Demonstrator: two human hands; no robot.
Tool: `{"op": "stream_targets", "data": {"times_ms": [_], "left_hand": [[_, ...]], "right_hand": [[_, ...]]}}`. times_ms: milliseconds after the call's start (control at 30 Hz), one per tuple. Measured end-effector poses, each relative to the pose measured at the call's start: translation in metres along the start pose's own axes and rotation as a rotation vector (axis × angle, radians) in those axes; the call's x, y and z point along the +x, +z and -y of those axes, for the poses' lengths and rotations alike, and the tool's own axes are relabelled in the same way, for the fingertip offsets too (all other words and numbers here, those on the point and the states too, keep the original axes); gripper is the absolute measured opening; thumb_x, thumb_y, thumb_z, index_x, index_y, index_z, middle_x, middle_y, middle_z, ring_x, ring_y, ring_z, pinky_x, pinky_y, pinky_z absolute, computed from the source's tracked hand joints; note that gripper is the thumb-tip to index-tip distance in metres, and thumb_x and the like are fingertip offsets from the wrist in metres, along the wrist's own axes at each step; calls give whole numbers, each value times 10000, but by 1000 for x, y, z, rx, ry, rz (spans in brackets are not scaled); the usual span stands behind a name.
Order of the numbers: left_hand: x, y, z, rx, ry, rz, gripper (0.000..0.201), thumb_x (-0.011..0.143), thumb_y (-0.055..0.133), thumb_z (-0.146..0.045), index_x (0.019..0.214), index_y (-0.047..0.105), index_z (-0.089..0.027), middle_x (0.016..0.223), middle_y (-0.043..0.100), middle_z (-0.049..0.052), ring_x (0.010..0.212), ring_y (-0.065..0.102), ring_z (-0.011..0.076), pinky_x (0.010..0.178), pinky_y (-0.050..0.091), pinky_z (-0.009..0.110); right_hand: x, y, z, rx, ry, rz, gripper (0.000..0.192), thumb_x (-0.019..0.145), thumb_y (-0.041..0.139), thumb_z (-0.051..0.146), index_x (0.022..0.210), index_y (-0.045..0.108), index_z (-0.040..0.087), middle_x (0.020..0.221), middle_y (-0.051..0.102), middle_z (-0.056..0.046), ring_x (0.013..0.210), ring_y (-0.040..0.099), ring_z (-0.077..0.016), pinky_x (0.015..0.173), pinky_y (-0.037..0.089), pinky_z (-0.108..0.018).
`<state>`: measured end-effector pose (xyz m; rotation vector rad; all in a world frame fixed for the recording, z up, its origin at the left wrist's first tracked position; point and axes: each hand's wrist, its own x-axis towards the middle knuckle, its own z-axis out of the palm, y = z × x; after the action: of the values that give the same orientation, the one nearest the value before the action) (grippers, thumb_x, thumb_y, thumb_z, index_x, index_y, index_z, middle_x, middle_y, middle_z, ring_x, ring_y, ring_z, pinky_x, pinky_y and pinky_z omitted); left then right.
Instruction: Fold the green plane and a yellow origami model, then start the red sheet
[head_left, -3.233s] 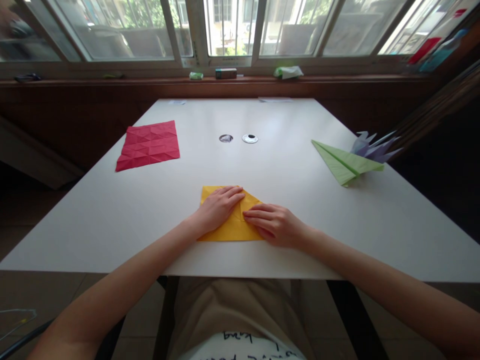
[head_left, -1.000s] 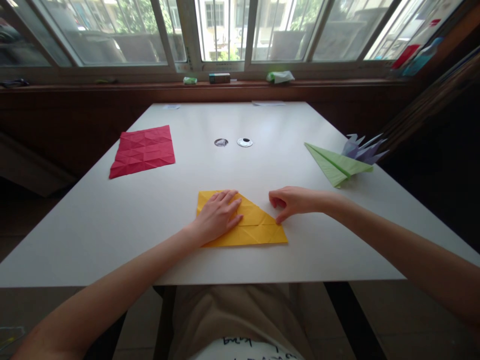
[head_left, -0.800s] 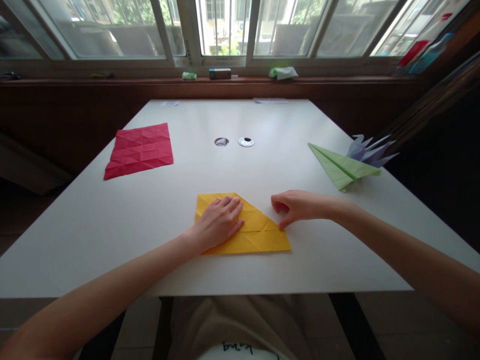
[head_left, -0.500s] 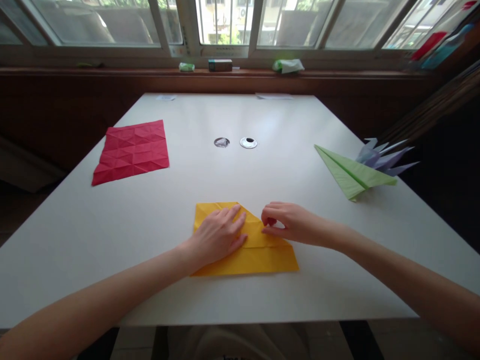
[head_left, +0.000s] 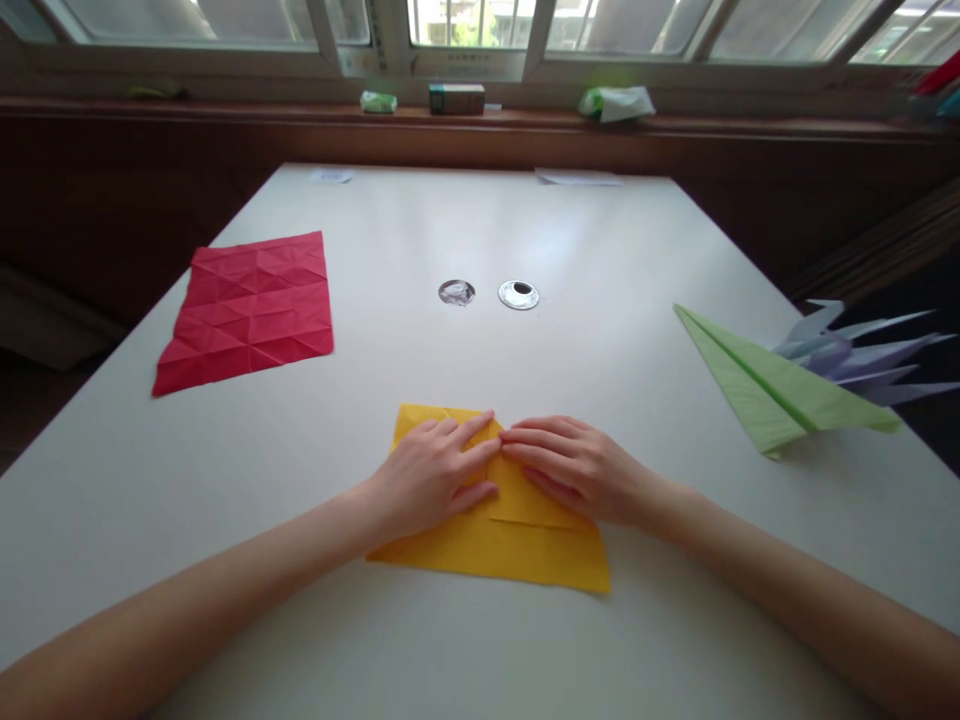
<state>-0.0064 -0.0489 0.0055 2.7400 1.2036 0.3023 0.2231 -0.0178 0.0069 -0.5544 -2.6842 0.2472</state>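
Note:
A sheet of yellow origami paper (head_left: 525, 550) lies on the white table in front of me, its upper right corner folded over and a crease running across its lower part. My left hand (head_left: 431, 465) rests flat on its left side with the fingers spread. My right hand (head_left: 574, 465) lies on the folded right edge, fingers stretched out and the tips touching the paper close to my left fingertips. Part of the sheet is hidden beneath both hands.
Creased red paper (head_left: 251, 310) lies at the left. On the right are a green paper plane (head_left: 780, 385) and pale purple folded paper (head_left: 855, 350). Two round table inserts (head_left: 519, 294) sit mid-table. A small box (head_left: 456, 99) and a tissue pack (head_left: 616, 103) stand on the windowsill.
My right hand has gone from a curled pinch at the slanted edge to lying flatter on the fold, closer to my left hand. The view has tilted down and the yellow paper has turned slightly.

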Motion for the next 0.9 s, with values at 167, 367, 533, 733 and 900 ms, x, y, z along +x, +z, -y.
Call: {"op": "stream_targets", "data": {"times_ms": [167, 367, 533, 733, 900], "left_hand": [[2, -5, 36, 9, -190, -103, 503, 842, 496, -441, 1265, 428, -177, 1375, 424, 117, 1249, 385, 267, 1022, 355, 421], [9, -14, 52, -15, -328, -49, 593, 739, 598, -523, 1197, 451, -177, 1125, 561, 93, 1018, 520, 254, 857, 443, 385], [20, -27, 56, -111, -465, 133, 495, 631, 680, -548, 939, 509, -201, 793, 583, 10, 735, 567, 206, 661, 434, 325], [20, -29, 58, -146, -476, 128, 392, 642, 684, -508, 787, 486, -203, 798, 541, 7, 706, 529, 180, 625, 404, 303], [20, -28, 49, -154, -507, 150, 395, 667, 663, -490, 807, 452, -188, 782, 516, 7, 703, 508, 180, 645, 396, 319]], "right_hand": [[8, -2, -13, -62, 17, 33, 283, 895, 439, 167, 1141, 577, 189, 1159, 646, -62, 1110, 564, -191, 917, 488, -364], [12, 4, -11, -127, 156, 75, 386, 867, 499, 356, 1190, 543, 149, 1285, 552, -108, 1207, 483, -281, 988, 424, -476], [7, 10, -6, -117, 139, 49, 338, 878, 490, 271, 1192, 536, 156, 1310, 527, -104, 1240, 459, -261, 992, 432, -457], [6, 8, -8, 15, 48, 37, 282, 858, 486, 120, 1122, 582, 146, 1217, 608, -82, 1184, 521, -211, 974, 479, -371], [6, 8, -6, 17, 36, 12, 271, 856, 482, 105, 1102, 594, 94, 1215, 605, -109, 1192, 512, -239, 964, 485, -404]]}}
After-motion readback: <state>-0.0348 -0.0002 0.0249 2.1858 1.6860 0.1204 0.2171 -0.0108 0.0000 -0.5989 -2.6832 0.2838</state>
